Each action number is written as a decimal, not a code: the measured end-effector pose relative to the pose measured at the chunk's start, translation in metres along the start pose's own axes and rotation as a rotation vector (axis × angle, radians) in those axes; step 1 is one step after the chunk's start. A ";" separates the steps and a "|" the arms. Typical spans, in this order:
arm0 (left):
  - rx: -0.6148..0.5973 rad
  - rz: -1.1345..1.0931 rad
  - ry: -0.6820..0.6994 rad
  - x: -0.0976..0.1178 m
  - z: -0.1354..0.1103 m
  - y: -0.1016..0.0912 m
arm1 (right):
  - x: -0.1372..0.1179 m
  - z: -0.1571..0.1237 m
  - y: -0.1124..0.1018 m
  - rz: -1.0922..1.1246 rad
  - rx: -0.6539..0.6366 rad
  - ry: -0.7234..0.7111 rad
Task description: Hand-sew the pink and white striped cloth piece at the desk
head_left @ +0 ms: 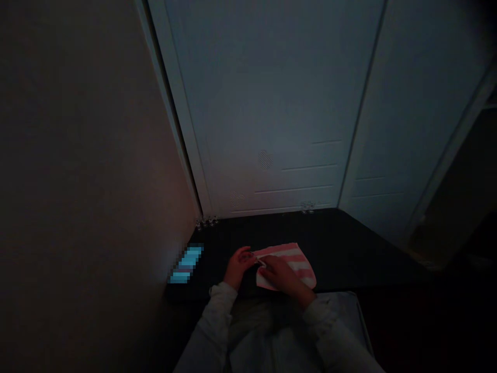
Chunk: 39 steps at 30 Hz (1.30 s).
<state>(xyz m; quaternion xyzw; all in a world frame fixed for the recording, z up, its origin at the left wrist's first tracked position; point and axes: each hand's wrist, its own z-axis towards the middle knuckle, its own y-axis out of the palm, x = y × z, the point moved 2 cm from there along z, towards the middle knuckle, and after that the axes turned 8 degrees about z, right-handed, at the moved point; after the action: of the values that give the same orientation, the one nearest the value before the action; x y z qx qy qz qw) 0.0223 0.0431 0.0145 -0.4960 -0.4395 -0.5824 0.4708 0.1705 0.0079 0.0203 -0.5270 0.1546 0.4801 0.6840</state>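
Note:
A small folded cloth (pixel 297 259) with pink and white stripes lies on a dark tabletop (pixel 341 248) in a dim room. My left hand (pixel 238 267) rests at the cloth's left edge with its fingers curled onto the corner. My right hand (pixel 281 273) lies on top of the cloth, fingers pinched at the same left edge. Both sleeves are pale. The lower left part of the cloth is hidden under my right hand.
A glowing blue phone screen (pixel 186 264) lies at the table's left, beside the wall (pixel 85 181). White wardrobe doors (pixel 279 114) stand behind the table. A pale garment (pixel 272 331) lies in my lap at the near edge.

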 end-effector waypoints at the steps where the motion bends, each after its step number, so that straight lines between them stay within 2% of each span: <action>1: -0.007 -0.002 0.000 -0.001 0.000 0.000 | 0.000 0.000 0.000 -0.007 -0.003 -0.004; 10: -0.028 -0.021 0.016 -0.002 0.000 0.000 | 0.004 0.002 0.003 -0.007 -0.012 -0.009; 14: -0.092 0.005 0.024 -0.004 0.001 0.000 | 0.003 0.002 0.001 0.023 0.017 -0.047; 17: -0.121 0.042 0.026 -0.005 0.001 0.000 | 0.003 0.002 0.002 -0.002 -0.006 -0.054; 23: -0.154 0.037 0.003 -0.003 -0.001 0.003 | 0.010 0.002 0.006 -0.078 0.002 0.031; 26: -0.139 0.036 0.007 -0.003 0.000 0.002 | 0.010 0.002 0.006 -0.085 0.013 0.065; 33: -0.044 -0.029 -0.013 -0.008 0.003 -0.002 | 0.005 -0.002 0.000 0.028 0.041 0.046; 39: -0.064 -0.042 -0.004 -0.009 0.003 -0.002 | 0.004 0.000 0.001 -0.033 -0.005 0.010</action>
<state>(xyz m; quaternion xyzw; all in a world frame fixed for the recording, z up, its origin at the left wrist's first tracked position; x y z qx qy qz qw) 0.0214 0.0472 0.0057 -0.5025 -0.4319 -0.6050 0.4415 0.1716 0.0101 0.0169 -0.5337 0.1481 0.4663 0.6897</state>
